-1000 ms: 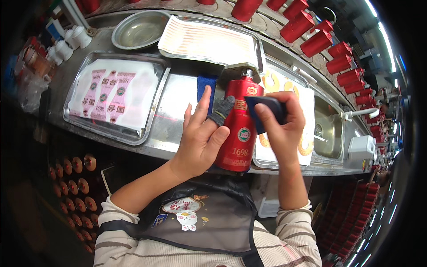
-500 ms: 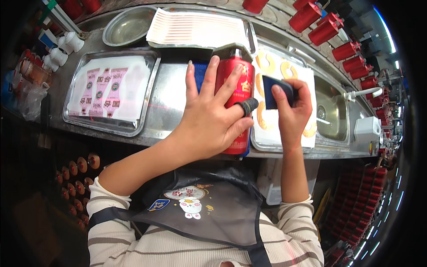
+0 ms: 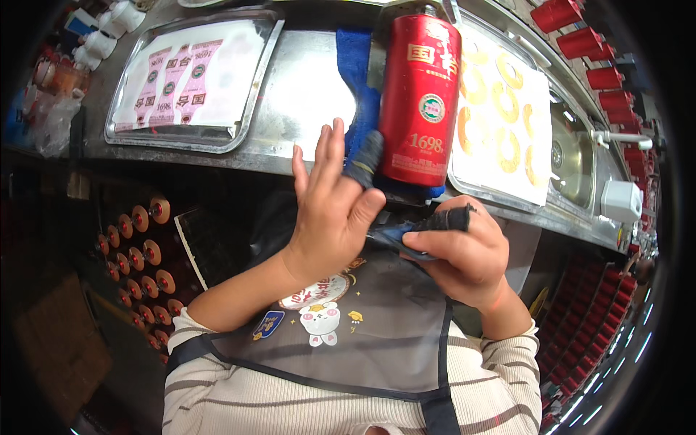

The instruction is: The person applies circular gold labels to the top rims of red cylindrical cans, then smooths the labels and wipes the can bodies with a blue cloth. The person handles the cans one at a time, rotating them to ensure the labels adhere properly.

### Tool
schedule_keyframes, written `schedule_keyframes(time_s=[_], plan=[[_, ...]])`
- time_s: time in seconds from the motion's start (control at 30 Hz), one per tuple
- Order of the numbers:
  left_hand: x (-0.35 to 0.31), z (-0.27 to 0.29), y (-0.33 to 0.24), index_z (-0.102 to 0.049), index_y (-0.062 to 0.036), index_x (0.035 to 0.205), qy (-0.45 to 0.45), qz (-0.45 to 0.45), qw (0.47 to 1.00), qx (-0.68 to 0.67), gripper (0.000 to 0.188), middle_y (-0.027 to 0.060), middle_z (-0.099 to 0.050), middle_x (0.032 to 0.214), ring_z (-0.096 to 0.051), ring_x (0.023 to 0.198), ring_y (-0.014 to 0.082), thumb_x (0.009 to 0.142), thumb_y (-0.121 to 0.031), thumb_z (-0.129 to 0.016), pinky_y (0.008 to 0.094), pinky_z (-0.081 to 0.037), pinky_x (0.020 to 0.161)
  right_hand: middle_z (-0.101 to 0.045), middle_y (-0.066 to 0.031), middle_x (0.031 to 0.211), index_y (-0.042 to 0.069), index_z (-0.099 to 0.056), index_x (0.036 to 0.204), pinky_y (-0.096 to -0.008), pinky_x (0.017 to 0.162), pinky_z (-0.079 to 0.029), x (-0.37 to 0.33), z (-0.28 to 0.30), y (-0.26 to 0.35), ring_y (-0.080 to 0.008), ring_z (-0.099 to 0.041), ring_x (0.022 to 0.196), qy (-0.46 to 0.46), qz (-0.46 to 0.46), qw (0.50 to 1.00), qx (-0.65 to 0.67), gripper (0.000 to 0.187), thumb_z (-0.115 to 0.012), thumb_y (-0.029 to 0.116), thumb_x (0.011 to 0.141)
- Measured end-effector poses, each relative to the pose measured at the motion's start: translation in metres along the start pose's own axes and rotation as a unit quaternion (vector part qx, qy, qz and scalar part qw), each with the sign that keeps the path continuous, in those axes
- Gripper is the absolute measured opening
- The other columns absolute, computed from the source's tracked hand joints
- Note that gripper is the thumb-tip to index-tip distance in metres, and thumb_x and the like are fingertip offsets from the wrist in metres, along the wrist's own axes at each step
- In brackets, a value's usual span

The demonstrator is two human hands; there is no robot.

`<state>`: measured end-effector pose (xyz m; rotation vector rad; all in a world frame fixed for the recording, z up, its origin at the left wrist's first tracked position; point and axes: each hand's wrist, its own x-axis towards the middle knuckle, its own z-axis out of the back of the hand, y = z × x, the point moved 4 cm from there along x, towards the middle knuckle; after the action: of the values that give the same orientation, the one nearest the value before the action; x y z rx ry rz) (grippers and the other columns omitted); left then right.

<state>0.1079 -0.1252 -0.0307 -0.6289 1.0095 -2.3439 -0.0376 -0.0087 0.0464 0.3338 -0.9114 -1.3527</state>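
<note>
A red bottle [image 3: 420,101] with pale lettering and a round label lies on a blue cloth [image 3: 359,80] at the counter's front edge. My left hand [image 3: 322,196] is just left of the bottle's lower end, fingers stretched out and holding nothing; a dark wrap covers its index finger. Below the bottle's end, in front of the counter, my right hand [image 3: 471,254] is closed on a dark, flat scraper [image 3: 406,239]. Part of the scraper is hidden by the fingers, and a dark wrap covers a finger on this hand too.
To the left, a metal tray [image 3: 246,109] carries a sheet of pink decals. Right of the bottle lies a white sheet [image 3: 500,177] with several gold ring decals on a tray. Beyond stand a sink [image 3: 573,163], a faucet [image 3: 616,138] and a white container [image 3: 621,201].
My left hand has come off the bottle and moved down. My right hand has brought the scraper from above the gold decals down toward my apron. The view has shifted, showing the bottle higher up.
</note>
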Motion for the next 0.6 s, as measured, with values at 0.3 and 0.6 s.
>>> schedule_keyframes(time_s=[0.3,0.6], plan=[[0.039,-0.010,0.004,-0.059,0.0040,0.128,-0.010,0.036,0.974,-0.221,0.042,0.0190,-0.067,0.127,-0.051,0.134,0.0349,0.103,-0.030,-0.058,0.0576,-0.005,0.122,-0.065,-0.0019,0.092,0.001,-0.061,0.098,-0.0203,0.073,-0.049,-0.042,-0.021,-0.058,-0.0053,-0.058,0.081,-0.367,-0.354,0.822,0.254,0.016,-0.075,0.006,0.093],[0.028,0.000,-0.025,-0.066,-0.0070,0.133,-0.042,-0.094,0.994,0.026,0.044,0.0317,-0.030,0.160,-0.026,0.147,0.0542,0.100,-0.036,-0.059,0.0654,-0.005,0.118,-0.063,0.0005,0.088,0.001,-0.062,0.098,-0.0199,0.073,-0.046,-0.045,-0.007,-0.078,-0.0041,-0.055,0.081,-0.346,-0.357,0.852,0.163,0.017,-0.076,0.009,0.092]])
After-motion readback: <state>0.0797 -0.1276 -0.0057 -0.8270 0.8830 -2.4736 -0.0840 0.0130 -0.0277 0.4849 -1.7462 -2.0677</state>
